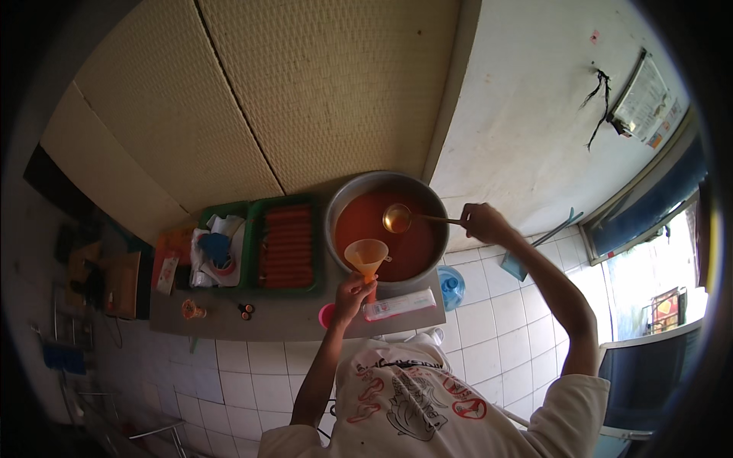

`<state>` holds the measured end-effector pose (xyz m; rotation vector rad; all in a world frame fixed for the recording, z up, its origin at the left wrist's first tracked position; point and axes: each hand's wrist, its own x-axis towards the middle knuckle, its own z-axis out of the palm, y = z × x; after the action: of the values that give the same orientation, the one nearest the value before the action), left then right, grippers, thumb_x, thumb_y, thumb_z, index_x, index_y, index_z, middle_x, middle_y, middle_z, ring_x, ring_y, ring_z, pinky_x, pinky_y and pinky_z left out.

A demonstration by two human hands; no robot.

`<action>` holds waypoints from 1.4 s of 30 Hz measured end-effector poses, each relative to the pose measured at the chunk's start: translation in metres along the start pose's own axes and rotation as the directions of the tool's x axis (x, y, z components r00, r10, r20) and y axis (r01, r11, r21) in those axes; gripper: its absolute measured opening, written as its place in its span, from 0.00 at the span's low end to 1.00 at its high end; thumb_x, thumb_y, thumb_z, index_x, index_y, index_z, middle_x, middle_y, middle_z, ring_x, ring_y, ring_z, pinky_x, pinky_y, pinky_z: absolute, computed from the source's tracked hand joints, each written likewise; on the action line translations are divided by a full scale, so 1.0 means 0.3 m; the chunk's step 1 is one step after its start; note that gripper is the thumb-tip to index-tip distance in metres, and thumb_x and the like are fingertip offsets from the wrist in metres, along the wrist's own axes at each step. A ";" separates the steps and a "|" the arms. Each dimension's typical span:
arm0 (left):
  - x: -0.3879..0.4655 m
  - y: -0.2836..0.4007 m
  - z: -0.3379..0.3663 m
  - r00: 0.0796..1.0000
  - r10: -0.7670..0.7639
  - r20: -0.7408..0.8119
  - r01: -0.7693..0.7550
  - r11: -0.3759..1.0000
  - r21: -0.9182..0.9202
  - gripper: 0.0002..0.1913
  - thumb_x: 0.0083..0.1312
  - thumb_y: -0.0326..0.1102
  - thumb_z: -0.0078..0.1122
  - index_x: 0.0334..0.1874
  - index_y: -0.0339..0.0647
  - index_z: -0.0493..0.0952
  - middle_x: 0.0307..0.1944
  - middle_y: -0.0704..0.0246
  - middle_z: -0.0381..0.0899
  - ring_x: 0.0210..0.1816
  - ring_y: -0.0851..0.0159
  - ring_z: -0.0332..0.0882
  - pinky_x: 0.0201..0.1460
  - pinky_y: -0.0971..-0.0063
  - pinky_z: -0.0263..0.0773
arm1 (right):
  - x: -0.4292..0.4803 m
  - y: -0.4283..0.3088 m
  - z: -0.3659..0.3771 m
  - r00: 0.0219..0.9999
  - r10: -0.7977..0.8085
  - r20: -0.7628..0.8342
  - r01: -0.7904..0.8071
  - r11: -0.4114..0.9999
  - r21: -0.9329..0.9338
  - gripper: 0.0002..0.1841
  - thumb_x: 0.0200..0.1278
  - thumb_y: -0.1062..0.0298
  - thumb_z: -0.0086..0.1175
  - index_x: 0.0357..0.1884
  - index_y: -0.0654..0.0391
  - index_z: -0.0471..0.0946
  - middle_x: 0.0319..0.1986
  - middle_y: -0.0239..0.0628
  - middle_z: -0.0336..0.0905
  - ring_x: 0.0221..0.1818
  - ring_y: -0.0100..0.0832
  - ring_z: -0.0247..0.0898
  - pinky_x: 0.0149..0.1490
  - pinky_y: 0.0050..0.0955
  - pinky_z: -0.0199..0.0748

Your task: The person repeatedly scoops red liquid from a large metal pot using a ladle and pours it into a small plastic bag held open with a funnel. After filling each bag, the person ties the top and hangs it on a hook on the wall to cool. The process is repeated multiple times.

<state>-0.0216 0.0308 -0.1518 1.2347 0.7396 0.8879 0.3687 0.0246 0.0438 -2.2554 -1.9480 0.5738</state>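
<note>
In my left hand (pixel 350 296) is the neck of a plastic funnel (pixel 365 252), orange liquid showing inside it. Below that grip hangs a narrow orange-red tube (pixel 371 293), perhaps a filled plastic sleeve; my fingers partly hide where they join. My right hand (pixel 484 223) grips the long handle of a metal ladle (pixel 397 218). The ladle's bowl holds some orange liquid and is over a large metal pot (pixel 330 220). Orange-red liquid (pixel 366 214) fills much of that pot. The funnel's mouth overlaps the pot's near-left rim from this view.
Left of the pot, a green tray (pixel 316 275) holds several red tubes in a row. Another green tray (pixel 247 252) carries bags and tape. A plastic-wrapped pack (pixel 399 304), a pink cup (pixel 326 316) and scissors (pixel 246 311) lie along the table's near side. A blue water jug (pixel 452 288) stands on the floor.
</note>
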 end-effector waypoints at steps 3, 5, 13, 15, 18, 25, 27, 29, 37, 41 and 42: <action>-0.003 0.000 -0.013 0.999 -0.040 0.031 0.038 0.998 0.053 0.11 0.74 0.32 0.74 0.55 0.36 0.88 0.50 0.73 0.82 0.49 0.74 0.81 0.55 0.76 0.74 | 0.035 0.023 0.201 0.993 -0.054 -0.101 0.018 0.944 -0.329 0.08 0.77 0.67 0.52 0.51 0.56 0.77 0.35 0.50 0.88 0.42 0.53 0.89 0.44 0.52 0.87; -0.007 -0.003 -0.021 0.997 -0.076 0.034 0.072 0.993 0.094 0.12 0.72 0.31 0.75 0.55 0.35 0.88 0.50 0.72 0.83 0.49 0.73 0.81 0.54 0.76 0.74 | 0.040 0.029 0.299 0.984 -0.110 -0.143 0.050 0.928 -0.370 0.05 0.76 0.70 0.52 0.49 0.56 0.77 0.38 0.49 0.88 0.42 0.50 0.89 0.43 0.50 0.87; -0.006 -0.023 -0.006 0.978 0.191 0.089 -0.209 0.932 0.298 0.12 0.73 0.33 0.74 0.53 0.34 0.87 0.52 0.66 0.86 0.51 0.69 0.87 0.56 0.71 0.83 | 0.069 -0.007 0.425 1.000 0.008 -0.022 -0.016 0.925 -0.379 0.07 0.70 0.66 0.59 0.37 0.55 0.87 0.34 0.48 0.89 0.44 0.48 0.90 0.46 0.49 0.87; -0.008 -0.019 -0.001 0.975 0.202 0.088 -0.219 0.933 0.284 0.12 0.73 0.32 0.74 0.54 0.34 0.87 0.53 0.66 0.86 0.54 0.67 0.87 0.59 0.69 0.82 | 0.064 -0.024 0.428 0.980 -0.102 -0.173 0.028 0.922 -0.387 0.11 0.72 0.61 0.61 0.35 0.55 0.89 0.33 0.49 0.89 0.43 0.48 0.91 0.46 0.48 0.86; -0.003 -0.003 0.002 0.974 0.208 0.088 -0.224 0.935 0.274 0.12 0.72 0.30 0.74 0.54 0.35 0.87 0.55 0.65 0.86 0.57 0.65 0.86 0.59 0.69 0.79 | 0.013 -0.078 0.435 0.882 -0.237 -0.408 0.191 0.970 -0.151 0.17 0.75 0.54 0.61 0.36 0.58 0.90 0.33 0.49 0.90 0.39 0.45 0.90 0.44 0.44 0.84; -0.005 0.037 0.003 0.986 0.153 0.068 -0.167 0.919 0.356 0.16 0.72 0.28 0.72 0.60 0.35 0.82 0.53 0.65 0.86 0.52 0.67 0.86 0.53 0.71 0.80 | -0.149 -0.275 0.454 0.943 -0.241 0.231 -0.062 0.553 0.831 0.17 0.82 0.56 0.59 0.43 0.61 0.87 0.29 0.31 0.83 0.32 0.25 0.79 0.39 0.29 0.77; -0.005 0.035 0.005 0.982 0.184 0.052 -0.191 0.916 0.352 0.18 0.72 0.29 0.73 0.61 0.35 0.80 0.51 0.65 0.86 0.49 0.68 0.86 0.50 0.71 0.80 | -0.163 -0.299 0.453 0.942 -0.283 0.181 0.009 0.560 0.828 0.16 0.82 0.57 0.59 0.43 0.62 0.86 0.28 0.30 0.82 0.31 0.23 0.77 0.39 0.29 0.76; -0.001 0.027 0.003 0.970 0.239 0.049 -0.240 0.895 0.376 0.19 0.72 0.29 0.73 0.62 0.36 0.79 0.48 0.66 0.87 0.47 0.69 0.86 0.47 0.72 0.79 | -0.165 -0.314 0.460 0.950 -0.269 0.156 0.015 0.540 0.841 0.16 0.82 0.58 0.59 0.42 0.63 0.86 0.28 0.32 0.82 0.31 0.24 0.77 0.39 0.30 0.77; 0.022 0.024 -0.034 0.990 0.115 0.079 -0.136 0.922 0.363 0.10 0.74 0.34 0.73 0.48 0.36 0.84 0.37 0.68 0.89 0.37 0.71 0.86 0.40 0.71 0.78 | -0.168 -0.391 0.518 0.980 -0.165 -0.113 0.193 0.635 0.748 0.16 0.82 0.60 0.58 0.42 0.65 0.83 0.29 0.41 0.83 0.35 0.28 0.78 0.43 0.34 0.78; 0.028 0.062 -0.040 0.989 0.132 0.064 -0.147 0.899 0.412 0.09 0.75 0.34 0.72 0.45 0.35 0.86 0.34 0.70 0.88 0.36 0.73 0.84 0.41 0.73 0.78 | -0.168 -0.409 0.508 0.984 -0.146 -0.099 0.169 0.621 0.766 0.19 0.83 0.55 0.57 0.43 0.65 0.83 0.30 0.42 0.83 0.34 0.30 0.78 0.43 0.37 0.77; 0.022 0.071 -0.039 0.990 0.117 0.079 -0.139 0.897 0.420 0.08 0.75 0.33 0.72 0.45 0.34 0.86 0.34 0.70 0.87 0.37 0.73 0.84 0.42 0.73 0.78 | -0.171 -0.407 0.504 0.987 -0.137 -0.090 0.156 0.626 0.764 0.20 0.83 0.54 0.57 0.43 0.65 0.83 0.30 0.42 0.83 0.34 0.29 0.77 0.42 0.36 0.76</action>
<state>-0.0322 0.0440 -0.1332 1.7045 0.8454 0.8215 0.1968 -0.0288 -0.0458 -1.5190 -1.4195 1.0937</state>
